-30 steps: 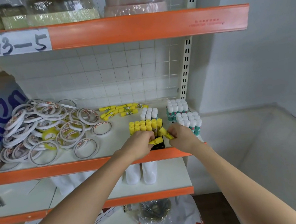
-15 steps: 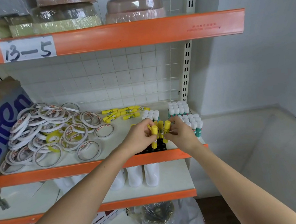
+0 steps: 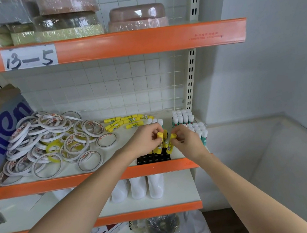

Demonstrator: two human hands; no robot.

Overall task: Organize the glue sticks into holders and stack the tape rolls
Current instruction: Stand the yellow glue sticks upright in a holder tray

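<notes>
Yellow glue sticks are standing in the black holder [image 3: 150, 158] under your fingers. Your left hand [image 3: 144, 140] is pinching the cap of one stick [image 3: 158, 144], and your right hand [image 3: 186, 141] is pinching a tilted stick [image 3: 171, 145] just beside it, at 3 o'clock. Loose sticks [image 3: 122, 122] are lying at 11 o'clock. The tape rolls [image 3: 50, 141] are lying piled at 9 o'clock, well apart. White-capped sticks [image 3: 190, 123] are standing at 2 o'clock.
</notes>
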